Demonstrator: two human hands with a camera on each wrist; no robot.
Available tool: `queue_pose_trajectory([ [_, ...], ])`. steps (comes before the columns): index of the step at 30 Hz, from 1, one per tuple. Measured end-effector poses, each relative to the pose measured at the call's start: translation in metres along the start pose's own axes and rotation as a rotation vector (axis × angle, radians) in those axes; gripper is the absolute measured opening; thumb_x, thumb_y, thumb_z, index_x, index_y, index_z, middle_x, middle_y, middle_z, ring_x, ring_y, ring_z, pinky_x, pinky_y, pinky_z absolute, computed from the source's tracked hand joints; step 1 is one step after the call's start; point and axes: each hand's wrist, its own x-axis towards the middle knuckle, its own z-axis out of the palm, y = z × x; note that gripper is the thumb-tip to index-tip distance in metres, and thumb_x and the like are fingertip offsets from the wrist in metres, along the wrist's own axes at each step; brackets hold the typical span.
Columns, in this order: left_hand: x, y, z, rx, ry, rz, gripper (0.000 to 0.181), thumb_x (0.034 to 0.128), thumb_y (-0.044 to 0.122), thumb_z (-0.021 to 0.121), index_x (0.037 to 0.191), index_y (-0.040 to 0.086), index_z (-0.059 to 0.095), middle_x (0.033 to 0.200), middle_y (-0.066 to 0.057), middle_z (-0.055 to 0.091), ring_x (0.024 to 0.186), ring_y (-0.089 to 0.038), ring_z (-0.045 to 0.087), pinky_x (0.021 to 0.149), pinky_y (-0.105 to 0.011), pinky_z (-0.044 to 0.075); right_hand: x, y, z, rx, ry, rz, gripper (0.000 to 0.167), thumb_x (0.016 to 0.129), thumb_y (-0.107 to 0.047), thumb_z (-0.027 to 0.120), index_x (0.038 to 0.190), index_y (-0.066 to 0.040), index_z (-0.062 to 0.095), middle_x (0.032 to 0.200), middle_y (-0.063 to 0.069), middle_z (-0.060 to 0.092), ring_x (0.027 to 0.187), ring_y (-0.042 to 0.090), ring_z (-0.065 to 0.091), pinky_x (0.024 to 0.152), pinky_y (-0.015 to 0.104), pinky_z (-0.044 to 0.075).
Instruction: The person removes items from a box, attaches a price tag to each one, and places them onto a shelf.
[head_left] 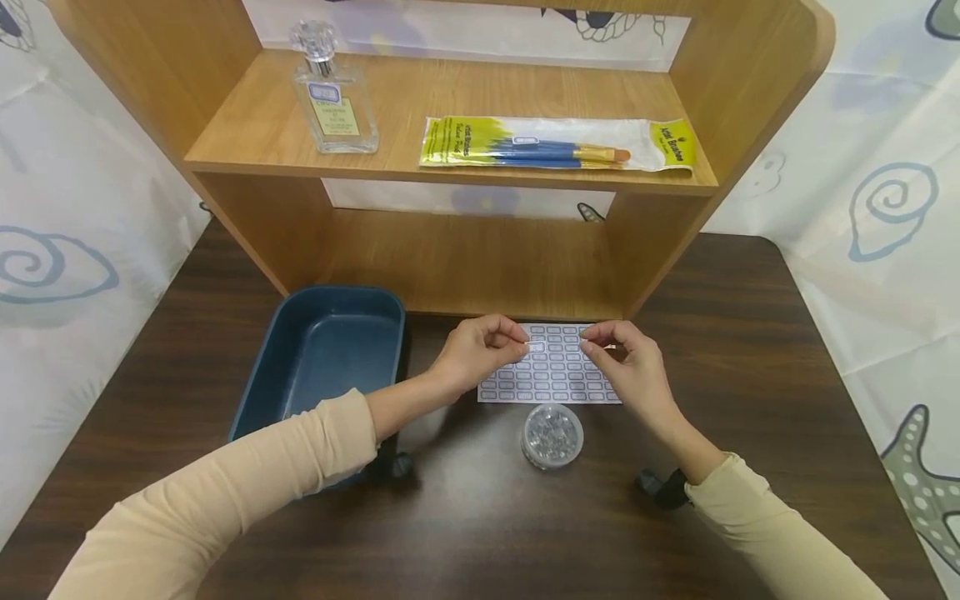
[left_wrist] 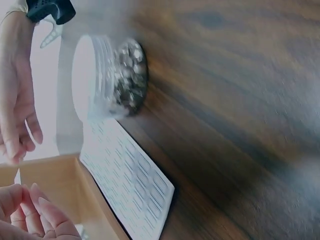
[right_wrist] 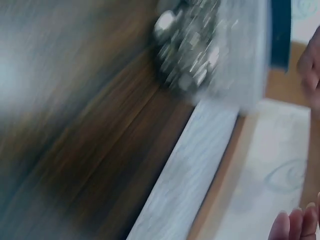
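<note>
My left hand (head_left: 480, 352) pinches a small white label (head_left: 536, 347) with a blue border by its left end, above the sheet of labels (head_left: 551, 385). In the left wrist view, a thin white edge stands at the fingertips of that hand (left_wrist: 35, 215). Across from it, my right hand (head_left: 633, 367) is over the sheet's right side with thumb and fingers bent and their tips close together; whether anything is between them is hidden. Nearer to me than the sheet stands a round clear jar (head_left: 552, 436) of shiny clear pieces, its lid on.
A dark blue tray (head_left: 341, 350) lies left of the sheet. Behind stands a wooden shelf unit (head_left: 480, 258); its upper board bears a labelled perfume bottle (head_left: 336, 112) and a labelled pack of paintbrushes (head_left: 555, 143). All of it rests on a dark wooden table (head_left: 480, 533).
</note>
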Motion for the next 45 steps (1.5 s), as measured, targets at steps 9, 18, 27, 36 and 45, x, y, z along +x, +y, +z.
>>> queue_pose_trajectory([
  [9, -0.023, 0.001, 0.017, 0.063, -0.06, 0.075, 0.01, 0.0822, 0.01, 0.071, 0.091, 0.006, 0.068, 0.08, -0.006, 0.071, 0.068, -0.006, 0.062, 0.062, -0.02, 0.048, -0.027, -0.02, 0.011, 0.045, -0.055, -0.079, 0.013, 0.077, 0.003, 0.073, 0.086, -0.002, 0.067, 0.085, 0.004, 0.062, 0.081, 0.004, 0.055, 0.076, 0.02, 0.05],
  [18, -0.043, -0.009, 0.03, 0.086, -0.107, 0.128, 0.005, 0.0824, 0.008, 0.07, 0.086, 0.005, 0.068, 0.076, -0.005, 0.068, 0.065, -0.004, 0.059, 0.06, -0.019, 0.049, -0.054, -0.019, 0.011, -0.044, -0.066, -0.196, 0.02, 0.07, 0.007, 0.077, 0.076, -0.007, 0.065, 0.083, 0.001, 0.058, 0.082, 0.01, 0.051, 0.07, 0.015, 0.041],
  [27, -0.06, -0.024, 0.038, 0.197, -0.142, 0.162, 0.004, 0.0801, 0.011, 0.073, 0.079, 0.01, 0.07, 0.07, 0.001, 0.068, 0.061, 0.001, 0.056, 0.056, -0.016, 0.046, -0.081, -0.012, 0.017, -0.104, -0.098, -0.272, 0.025, 0.064, 0.002, 0.081, 0.073, -0.013, 0.063, 0.089, 0.001, 0.054, 0.088, 0.014, 0.046, 0.077, 0.022, 0.035],
  [36, -0.072, -0.038, 0.044, 0.313, -0.125, 0.248, 0.009, 0.0781, 0.014, 0.075, 0.074, 0.017, 0.068, 0.069, 0.009, 0.065, 0.062, 0.003, 0.057, 0.059, -0.016, 0.047, -0.096, -0.007, 0.02, -0.168, -0.124, -0.287, 0.028, 0.061, 0.0, 0.083, 0.071, -0.017, 0.063, 0.09, -0.002, 0.052, 0.088, 0.015, 0.044, 0.076, 0.025, 0.033],
  [45, -0.081, -0.049, 0.05, 0.499, -0.026, 0.335, 0.009, 0.0732, 0.024, 0.08, 0.073, 0.023, 0.071, 0.09, 0.008, 0.056, 0.086, -0.01, 0.051, 0.073, -0.026, 0.042, -0.105, -0.006, 0.024, -0.25, -0.119, -0.325, 0.028, 0.061, -0.004, 0.085, 0.069, -0.016, 0.062, 0.094, 0.005, 0.054, 0.091, 0.021, 0.045, 0.079, 0.029, 0.035],
])
